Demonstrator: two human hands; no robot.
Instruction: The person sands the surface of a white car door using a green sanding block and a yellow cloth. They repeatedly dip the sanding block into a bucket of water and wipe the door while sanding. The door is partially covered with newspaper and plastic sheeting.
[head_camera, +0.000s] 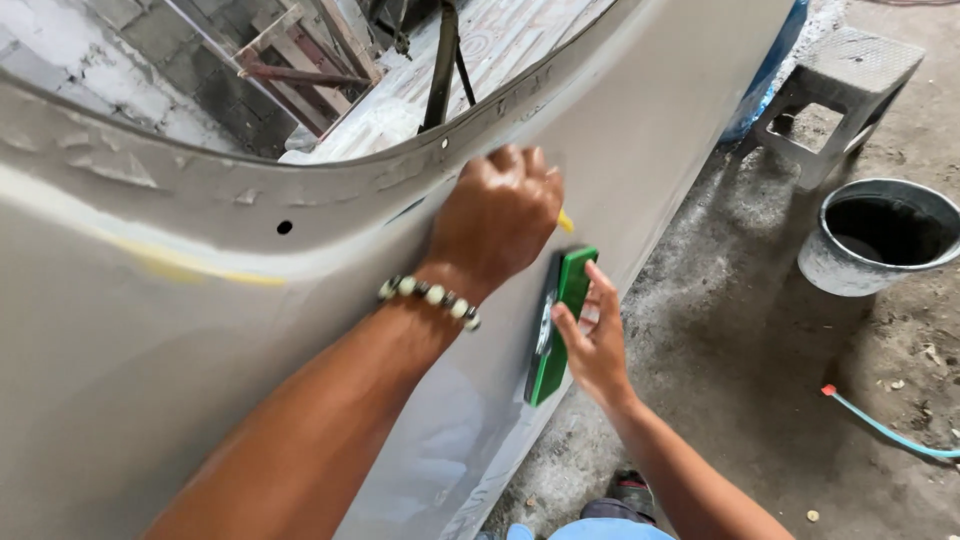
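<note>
Right up against the big grey car body panel (200, 330), a person is working with both hands. Their left hand (497, 215) is pressing on the panel just below its curved upper edge, the fingers curled tight around something small and yellow (566, 221). Only a sliver of it is poking out on the side of the fist, so I can't tell what it is. There's a bead bracelet (430, 297) sitting on that wrist.

Their right hand (592, 340) is holding a green sanding block (556, 325) just below and beside the left fist. The fingers are wrapping around its long edge and the block is standing nearly upright, flat against the panel. The two hands are close but not touching.

A yellowish streak of filler (190, 265) is showing across the panel well to the left of the hands, and there's a small round hole (284, 227) above it.

Over on the concrete floor (760, 330), a dusty grey bucket (880, 235) is sitting well apart from the panel, with a concrete block stool (835, 90) behind it. A thin light-blue hose (890, 430) with a red tip is lying on the floor too. You can also see the person's shoe (625, 495) down at the bottom.
</note>
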